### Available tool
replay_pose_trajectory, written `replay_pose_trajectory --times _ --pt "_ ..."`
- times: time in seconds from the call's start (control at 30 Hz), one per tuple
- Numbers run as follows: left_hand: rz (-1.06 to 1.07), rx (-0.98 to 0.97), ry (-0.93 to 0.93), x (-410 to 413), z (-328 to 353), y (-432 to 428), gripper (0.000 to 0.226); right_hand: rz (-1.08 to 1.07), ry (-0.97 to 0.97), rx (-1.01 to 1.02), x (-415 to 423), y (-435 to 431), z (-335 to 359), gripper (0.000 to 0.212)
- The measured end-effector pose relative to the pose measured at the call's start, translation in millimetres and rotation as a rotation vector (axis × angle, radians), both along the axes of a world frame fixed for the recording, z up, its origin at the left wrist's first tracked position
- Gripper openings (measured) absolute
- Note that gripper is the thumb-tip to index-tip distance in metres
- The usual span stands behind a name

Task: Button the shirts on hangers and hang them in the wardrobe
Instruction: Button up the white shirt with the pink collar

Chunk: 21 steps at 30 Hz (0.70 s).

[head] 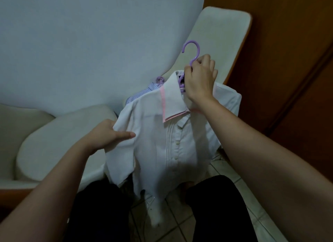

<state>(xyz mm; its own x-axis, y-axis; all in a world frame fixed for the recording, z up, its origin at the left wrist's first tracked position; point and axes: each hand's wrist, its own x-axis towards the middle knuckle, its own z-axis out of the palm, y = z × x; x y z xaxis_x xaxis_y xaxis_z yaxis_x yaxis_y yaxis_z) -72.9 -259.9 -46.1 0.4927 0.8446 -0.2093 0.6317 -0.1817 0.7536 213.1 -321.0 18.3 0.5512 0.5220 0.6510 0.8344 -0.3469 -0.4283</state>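
Observation:
A white shirt (pixel 158 144) with a pink-edged collar hangs on a purple hanger (pixel 193 50) in front of me, its front placket with small buttons facing me. My right hand (pixel 200 79) grips the hanger's neck just below the hook, above the collar. My left hand (pixel 108 133) holds the shirt's left sleeve near the shoulder, thumb lying on the cloth. Behind the white shirt lies a blue striped shirt (pixel 138 95) on another purple hanger (pixel 160 79), mostly hidden.
A cream armchair (pixel 59 139) stands in front, its back at upper right and its arm at left. A brown wooden wardrobe door (pixel 292 61) fills the right side. Pale tiled floor (pixel 180 222) and my dark trouser legs lie below.

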Motion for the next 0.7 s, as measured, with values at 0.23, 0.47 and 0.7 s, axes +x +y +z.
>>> replay_pose_trajectory --times 0.23,0.47,0.7 --pt "-0.133 0.033 0.549 -3 -29 57 0.054 0.006 0.005 0.093 23 57 -12 0.027" --pt "-0.377 -0.196 0.825 9 -41 211 0.06 0.148 0.126 0.221 66 193 -53 0.029" --pt "-0.02 -0.02 -0.048 115 -43 301 0.006 0.004 0.042 -0.157 106 305 -161 0.04"
